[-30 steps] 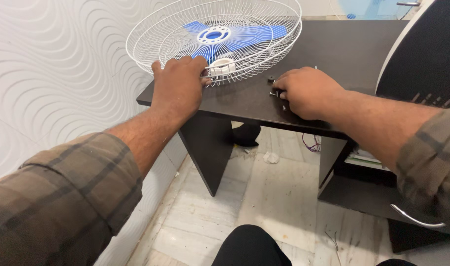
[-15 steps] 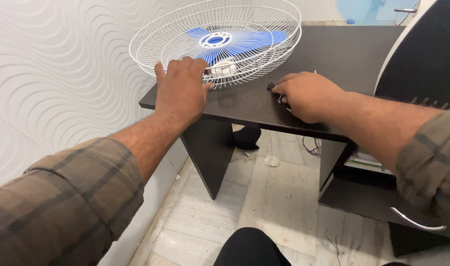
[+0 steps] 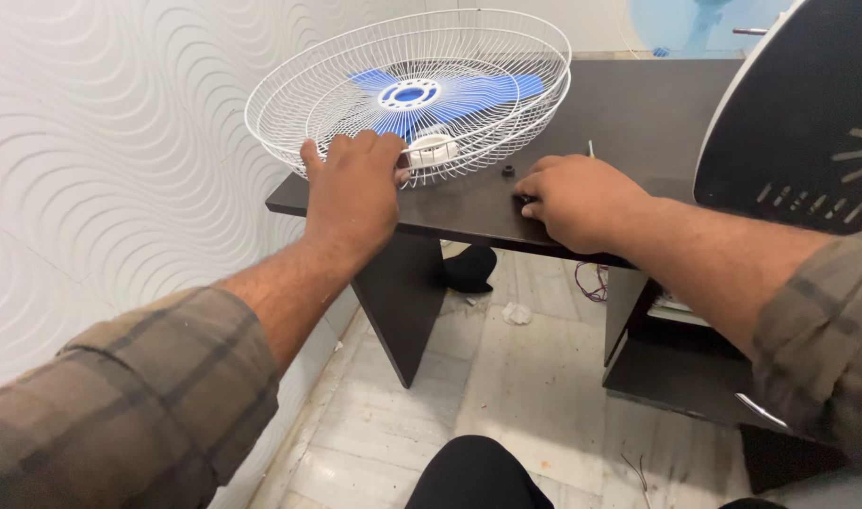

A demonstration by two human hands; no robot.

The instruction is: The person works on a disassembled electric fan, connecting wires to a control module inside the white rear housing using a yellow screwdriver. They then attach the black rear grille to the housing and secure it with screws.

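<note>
- Head view — only one cam, looks down over both arms in plaid sleeves.
- Counter [image 3: 638, 104]: dark, near-black top, set against a white wavy-pattern wall [image 3: 91, 141] on the left.
- Fan grille [image 3: 412, 57]: white wire, round, lies tilted on the counter's left part, near rim hanging just over the front edge. Blue blades [image 3: 459, 90] w/ a blue-white hub [image 3: 409, 93] show through the wires.
- Left hand [image 3: 353, 193]: palm down, fingers curled over the near rim of the grille, gripping the wire. A small white clip-like part [image 3: 433, 148] sits at the rim just beside the fingertips — can't tell if they touch it.
- Right hand [image 3: 577, 198]: palm down on the counter near the front edge, fingers bent and drawn together; something dark under the fingertips, too hidden to say what or whether it's pinched.
- Small black knob [image 3: 508, 171] on the counter betw. the two hands, just beside the right one, apart from the grille.
- Thin pale stick [image 3: 590, 149] on the counter just behind the right hand.
- Big black round panel w/ white rim [image 3: 808, 94] at the right edge.
- Below: pale tile floor [image 3: 525, 377], bits of wire and scraps on it.
</note>
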